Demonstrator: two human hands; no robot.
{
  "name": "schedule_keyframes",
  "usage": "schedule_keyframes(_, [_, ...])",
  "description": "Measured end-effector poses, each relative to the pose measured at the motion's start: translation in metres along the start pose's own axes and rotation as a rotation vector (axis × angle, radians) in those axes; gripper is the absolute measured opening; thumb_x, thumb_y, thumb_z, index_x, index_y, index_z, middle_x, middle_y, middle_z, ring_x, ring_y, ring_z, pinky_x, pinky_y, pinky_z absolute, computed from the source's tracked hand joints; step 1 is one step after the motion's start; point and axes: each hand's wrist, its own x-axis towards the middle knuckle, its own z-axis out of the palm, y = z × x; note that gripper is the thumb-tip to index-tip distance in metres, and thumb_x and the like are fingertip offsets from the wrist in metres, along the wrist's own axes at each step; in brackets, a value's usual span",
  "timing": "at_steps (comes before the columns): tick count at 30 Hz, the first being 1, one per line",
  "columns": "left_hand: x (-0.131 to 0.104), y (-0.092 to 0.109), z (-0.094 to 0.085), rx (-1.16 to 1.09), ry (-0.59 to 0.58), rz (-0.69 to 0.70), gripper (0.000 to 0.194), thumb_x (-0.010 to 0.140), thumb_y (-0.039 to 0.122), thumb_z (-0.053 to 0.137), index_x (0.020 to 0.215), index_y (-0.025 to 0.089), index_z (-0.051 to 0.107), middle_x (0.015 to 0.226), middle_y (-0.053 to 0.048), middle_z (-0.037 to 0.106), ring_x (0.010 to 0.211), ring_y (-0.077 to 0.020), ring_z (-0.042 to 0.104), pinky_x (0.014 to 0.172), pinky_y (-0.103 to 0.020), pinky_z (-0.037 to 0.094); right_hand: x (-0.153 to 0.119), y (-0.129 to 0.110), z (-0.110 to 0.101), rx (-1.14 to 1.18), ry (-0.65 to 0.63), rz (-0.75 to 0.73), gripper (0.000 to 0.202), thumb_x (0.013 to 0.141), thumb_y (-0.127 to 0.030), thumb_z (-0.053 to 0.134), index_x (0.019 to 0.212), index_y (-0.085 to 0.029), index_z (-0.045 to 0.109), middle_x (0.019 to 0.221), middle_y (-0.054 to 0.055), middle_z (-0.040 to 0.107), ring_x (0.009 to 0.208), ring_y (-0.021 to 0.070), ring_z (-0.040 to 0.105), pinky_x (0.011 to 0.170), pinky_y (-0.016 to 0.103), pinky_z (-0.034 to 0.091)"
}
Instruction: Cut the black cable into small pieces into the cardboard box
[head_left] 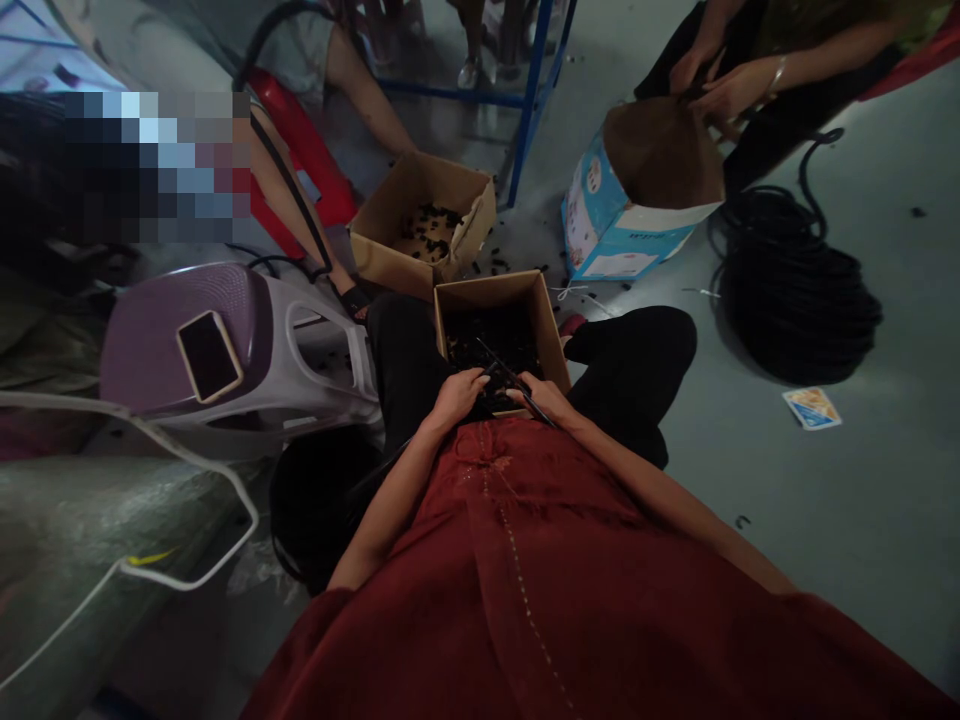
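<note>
My right hand [541, 396] is closed around slim, dark scissors [499, 358], whose pointed end reaches out over the open cardboard box [491, 290] between my knees. Beside it, my left hand [459, 393] pinches a black cord [386, 462] that trails back past my left forearm. Little of the cord shows at the fingertips, and I cannot tell whether the blades touch it. Many small black pieces lie inside the box, just below both hands.
A second cardboard box [390, 255] with black pieces stands ahead, a co-worker's arm behind it. At right are a blue-and-white box [607, 245], another person's hands [731, 90] and a black cord coil [802, 290]. A phone [210, 355] lies on the purple-grey stool [142, 330].
</note>
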Motion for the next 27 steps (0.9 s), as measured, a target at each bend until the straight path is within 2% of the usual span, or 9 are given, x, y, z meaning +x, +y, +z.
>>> schedule_keyframes(4, [-0.001, 0.002, -0.001, -0.017, 0.011, 0.021, 0.033, 0.088, 0.031, 0.037, 0.088, 0.015, 0.065, 0.074, -0.003, 0.061, 0.066, -0.0114, 0.050, 0.061, -0.022, 0.035, 0.003, 0.003, 0.000, 0.110, 0.092, 0.040, 0.033, 0.080, -0.049, 0.048, 0.098, -0.022, 0.055, 0.079, 0.004, 0.063, 0.076, 0.0202, 0.060, 0.063, 0.025, 0.040])
schedule_keyframes(7, [-0.002, 0.004, -0.003, -0.074, 0.005, 0.000, 0.033, 0.088, 0.030, 0.037, 0.093, 0.014, 0.065, 0.076, -0.003, 0.062, 0.067, -0.0113, 0.051, 0.062, -0.021, 0.037, 0.006, 0.002, -0.001, 0.364, 0.155, 0.064, 0.032, 0.079, -0.050, 0.047, 0.095, -0.022, 0.050, 0.077, 0.001, 0.061, 0.067, 0.0158, 0.058, 0.062, 0.026, 0.044])
schedule_keyframes(12, [-0.006, 0.009, -0.006, -0.150, -0.041, -0.026, 0.035, 0.087, 0.027, 0.038, 0.107, 0.014, 0.063, 0.087, -0.004, 0.065, 0.072, -0.0118, 0.054, 0.067, -0.022, 0.041, 0.013, -0.011, -0.009, 0.802, 0.146, 0.058, 0.039, 0.073, -0.050, 0.054, 0.097, -0.021, 0.042, 0.077, 0.000, 0.058, 0.056, 0.0112, 0.053, 0.055, 0.026, 0.047])
schedule_keyframes(17, [-0.009, 0.018, -0.006, -0.143, -0.103, 0.002, 0.038, 0.087, 0.026, 0.036, 0.115, 0.013, 0.059, 0.100, -0.008, 0.064, 0.078, -0.0136, 0.056, 0.073, -0.024, 0.043, 0.019, -0.034, -0.019, 0.826, 0.148, 0.052, 0.038, 0.067, -0.043, 0.060, 0.093, -0.021, 0.043, 0.065, -0.005, 0.052, 0.050, 0.0104, 0.050, 0.049, 0.025, 0.043])
schedule_keyframes(20, [-0.009, 0.023, -0.012, -0.155, -0.158, -0.009, 0.038, 0.087, 0.026, 0.037, 0.115, 0.012, 0.058, 0.098, -0.009, 0.063, 0.072, -0.0129, 0.056, 0.071, -0.025, 0.044, 0.022, -0.042, -0.024, 0.848, 0.183, 0.015, 0.037, 0.063, -0.037, 0.064, 0.090, -0.022, 0.043, 0.064, -0.007, 0.049, 0.049, 0.0095, 0.048, 0.048, 0.024, 0.042])
schedule_keyframes(23, [-0.009, 0.025, -0.022, -0.295, -0.264, -0.090, 0.036, 0.088, 0.028, 0.037, 0.112, 0.011, 0.057, 0.085, -0.006, 0.063, 0.061, -0.0105, 0.053, 0.061, -0.024, 0.044, 0.025, -0.042, -0.028, 0.895, 0.199, -0.043, 0.038, 0.061, -0.034, 0.065, 0.090, -0.023, 0.043, 0.069, -0.007, 0.051, 0.050, 0.0088, 0.049, 0.050, 0.024, 0.043])
schedule_keyframes(27, [-0.011, 0.029, -0.037, -0.610, -0.405, -0.183, 0.034, 0.085, 0.039, 0.044, 0.089, 0.009, 0.060, 0.073, -0.004, 0.059, 0.055, -0.0087, 0.052, 0.056, -0.023, 0.044, 0.027, -0.040, -0.038, 0.968, 0.205, -0.125, 0.038, 0.062, -0.029, 0.065, 0.092, -0.023, 0.043, 0.072, -0.006, 0.052, 0.051, 0.0083, 0.050, 0.052, 0.025, 0.043])
